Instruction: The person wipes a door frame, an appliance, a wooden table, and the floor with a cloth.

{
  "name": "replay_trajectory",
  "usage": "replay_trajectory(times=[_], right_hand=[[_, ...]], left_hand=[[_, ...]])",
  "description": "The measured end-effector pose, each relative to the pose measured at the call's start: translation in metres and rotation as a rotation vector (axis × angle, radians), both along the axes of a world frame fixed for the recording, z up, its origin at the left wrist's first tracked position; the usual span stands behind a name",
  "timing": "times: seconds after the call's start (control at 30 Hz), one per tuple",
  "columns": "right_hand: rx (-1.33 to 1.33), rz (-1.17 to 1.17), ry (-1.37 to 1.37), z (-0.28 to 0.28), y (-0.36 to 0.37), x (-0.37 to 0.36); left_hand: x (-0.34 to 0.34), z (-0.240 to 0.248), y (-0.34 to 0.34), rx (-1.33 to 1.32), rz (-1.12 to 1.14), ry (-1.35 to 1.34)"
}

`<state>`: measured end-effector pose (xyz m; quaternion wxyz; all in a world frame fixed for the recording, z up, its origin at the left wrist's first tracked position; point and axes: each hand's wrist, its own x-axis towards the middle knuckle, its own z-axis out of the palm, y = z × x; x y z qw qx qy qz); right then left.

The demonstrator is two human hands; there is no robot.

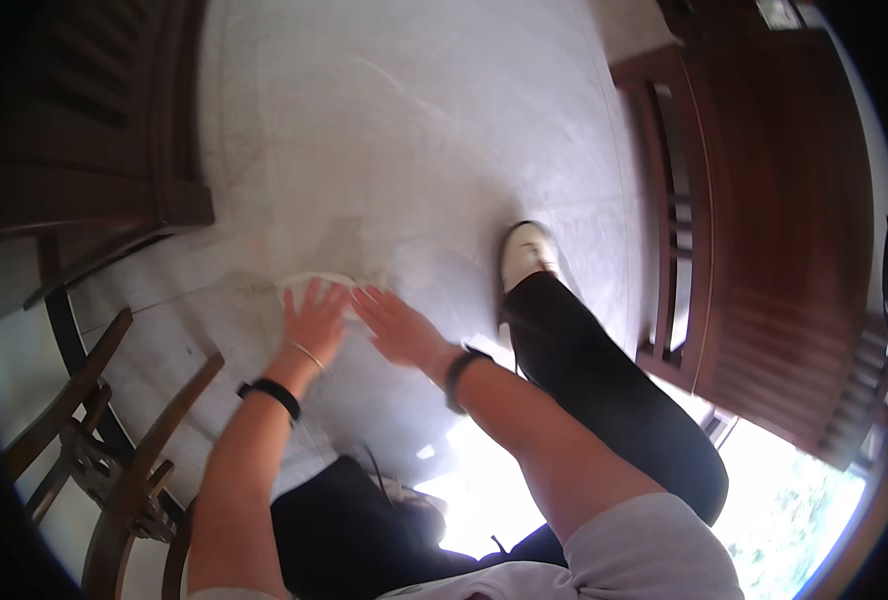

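Note:
A pale, thin cloth [332, 277] lies on the grey floor, mostly hidden beneath my hands. My left hand [314, 318] presses flat on it with the fingers stretched forward. Close beside it, my right hand [400, 328] also lies flat, its fingertips at the cloth's right side and nearly touching the left hand. Neither hand has its fingers wrapped round anything. Both wrists carry dark bands, and a thin bracelet shows on the left one.
My white shoe [529, 250] stands on the floor to the right. Dark wooden furniture [84, 195] rises at the far left, with a curved wooden frame [124, 470] nearer. A reddish-brown wooden piece of furniture [784, 230] stands at the right. Bright light falls behind my right arm.

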<state>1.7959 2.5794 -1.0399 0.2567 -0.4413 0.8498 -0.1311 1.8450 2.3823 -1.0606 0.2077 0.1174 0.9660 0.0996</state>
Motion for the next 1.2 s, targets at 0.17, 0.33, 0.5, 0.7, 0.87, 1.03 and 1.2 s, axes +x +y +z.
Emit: replay_trajectory(times=[0.17, 0.33, 0.5, 0.7, 0.87, 1.03, 1.2], right_hand=[[0.015, -0.062, -0.009, -0.012, -0.001, 0.012], [-0.047, -0.052, 0.171, -0.02, 0.013, 0.014], [-0.259, 0.029, 0.122, -0.014, 0.003, -0.014], [-0.21, -0.225, 0.254, -0.026, 0.072, -0.05], [0.039, -0.443, 0.377, -0.013, 0.192, -0.077], [0.173, -0.631, 0.33, -0.007, 0.307, -0.007], [0.217, -0.651, 0.116, 0.014, 0.38, 0.097]], left_hand=[[-0.001, -0.007, 0.005, -0.07, -0.101, 0.009], [0.005, 0.004, 0.016, -0.236, -0.1, -0.081], [0.017, -0.001, -0.005, -0.206, -0.073, 0.042], [-0.048, -0.001, 0.075, -0.072, -0.089, 0.147], [-0.126, 0.006, 0.212, -0.048, -0.219, 0.11], [-0.086, -0.011, 0.338, 0.184, -0.389, 0.176], [0.001, -0.029, 0.4, 0.311, -0.558, 0.242]])
